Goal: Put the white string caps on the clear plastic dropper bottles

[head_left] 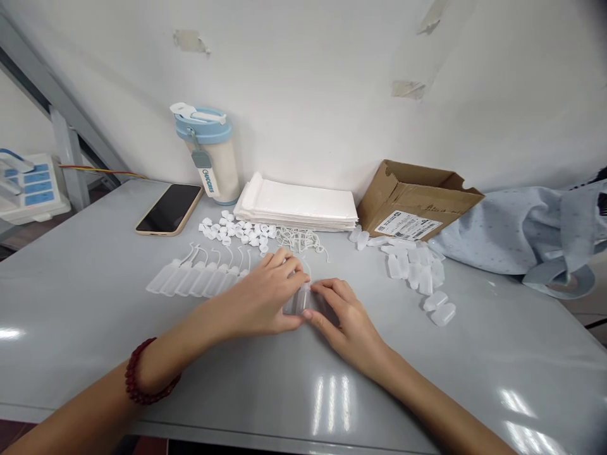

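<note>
My left hand (260,297) and my right hand (346,322) meet at the middle of the grey table (85,316). Between their fingertips is a small translucent plastic bottle (298,302), lying low and partly hidden by my fingers. A thin white cord seems to rise from its top. To the left of my left hand, several similar bottles (194,279) lie side by side in a row, each with a thin loop. A red bead bracelet (147,373) circles my left wrist.
Behind my hands lie small white caps (237,230) and white cords (301,239). Translucent plastic cases (417,272) are scattered right. Along the wall stand a blue-lidded tumbler (208,151), a phone (169,210), white padded envelopes (294,202), a cardboard box (412,199) and a folded cloth (521,234).
</note>
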Tool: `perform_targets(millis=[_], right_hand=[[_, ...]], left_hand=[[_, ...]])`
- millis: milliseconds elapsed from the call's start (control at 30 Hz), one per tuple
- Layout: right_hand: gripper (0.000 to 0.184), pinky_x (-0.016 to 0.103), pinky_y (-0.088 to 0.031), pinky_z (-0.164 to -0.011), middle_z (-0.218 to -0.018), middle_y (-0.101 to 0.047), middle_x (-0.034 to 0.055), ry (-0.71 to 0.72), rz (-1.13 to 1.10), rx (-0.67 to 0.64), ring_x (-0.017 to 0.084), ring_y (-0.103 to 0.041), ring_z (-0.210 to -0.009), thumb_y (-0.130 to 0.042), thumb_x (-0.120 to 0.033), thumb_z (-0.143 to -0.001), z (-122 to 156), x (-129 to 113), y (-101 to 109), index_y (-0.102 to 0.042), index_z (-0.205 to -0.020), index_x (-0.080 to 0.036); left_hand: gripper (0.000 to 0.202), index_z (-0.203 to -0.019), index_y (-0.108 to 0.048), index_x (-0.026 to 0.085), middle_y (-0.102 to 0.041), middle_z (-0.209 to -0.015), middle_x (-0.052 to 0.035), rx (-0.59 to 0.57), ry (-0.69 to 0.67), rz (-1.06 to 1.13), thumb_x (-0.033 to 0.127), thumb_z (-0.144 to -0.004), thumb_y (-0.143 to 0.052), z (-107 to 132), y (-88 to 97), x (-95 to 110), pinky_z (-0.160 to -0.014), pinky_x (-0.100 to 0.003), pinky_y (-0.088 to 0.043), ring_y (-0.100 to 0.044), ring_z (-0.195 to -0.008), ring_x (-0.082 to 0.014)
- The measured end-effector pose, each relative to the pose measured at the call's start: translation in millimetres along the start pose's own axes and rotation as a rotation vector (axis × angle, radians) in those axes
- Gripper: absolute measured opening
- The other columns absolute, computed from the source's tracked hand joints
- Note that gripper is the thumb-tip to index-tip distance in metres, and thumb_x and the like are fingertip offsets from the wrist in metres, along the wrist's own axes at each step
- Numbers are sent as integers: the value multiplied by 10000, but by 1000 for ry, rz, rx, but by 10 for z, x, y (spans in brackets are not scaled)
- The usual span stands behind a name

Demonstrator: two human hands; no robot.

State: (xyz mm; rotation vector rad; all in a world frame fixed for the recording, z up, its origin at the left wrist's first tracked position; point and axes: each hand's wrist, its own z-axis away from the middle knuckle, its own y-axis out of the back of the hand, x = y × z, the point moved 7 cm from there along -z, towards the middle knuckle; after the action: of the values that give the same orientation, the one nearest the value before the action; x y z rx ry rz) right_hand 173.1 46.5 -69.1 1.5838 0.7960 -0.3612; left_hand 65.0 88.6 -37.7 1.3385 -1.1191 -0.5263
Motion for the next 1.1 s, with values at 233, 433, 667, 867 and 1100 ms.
perform_targets(millis=[233,433,667,867,1100], right_hand=[[467,460,-464,-882,-1111,-536,170,30,106,-38,275,-501,-1018,-527,-434,-885,25,-52,-29,-566,-1189,-81],[498,464,-463,-861,-1085,-528,167,36,145,-65,275,-492,-995,-512,-460,-886,15,-64,-40,-564,-1214,-88],[506,466,-472,-830,-1043,-531,150,43,169,-70,264,-493,-952,-516,-478,-878,6,-75,-38,-556,-1225,-112],[525,476,-461,-843,-1064,-528,153,49,166,-90,269,-479,-969,-522,-479,-876,4,-81,-48,-530,-1259,-120],[548,470,-451,-851,-1070,-520,154,36,158,-114,272,-469,-979,-526,-478,-874,10,-75,-60,-517,-1274,-104]], left_hand=[[298,-959,-589,139,-540,-1001,-102,-17,-2,0,376,-787,-645,-2,-19,-11,-848,-403,-405,-421,-980,-264],[330,-949,-595,132,-538,-987,-102,-67,28,-4,416,-789,-644,1,-32,-38,-858,-405,-400,-419,-978,-265],[313,-967,-594,144,-546,-988,-97,-56,29,5,394,-786,-643,4,-13,-50,-860,-400,-402,-425,-989,-264],[275,-958,-587,154,-552,-990,-91,-40,17,-10,349,-773,-642,11,-5,-43,-844,-396,-403,-438,-983,-264],[248,-952,-594,159,-553,-982,-83,-52,30,8,329,-775,-636,5,4,-42,-851,-389,-400,-438,-979,-255]])
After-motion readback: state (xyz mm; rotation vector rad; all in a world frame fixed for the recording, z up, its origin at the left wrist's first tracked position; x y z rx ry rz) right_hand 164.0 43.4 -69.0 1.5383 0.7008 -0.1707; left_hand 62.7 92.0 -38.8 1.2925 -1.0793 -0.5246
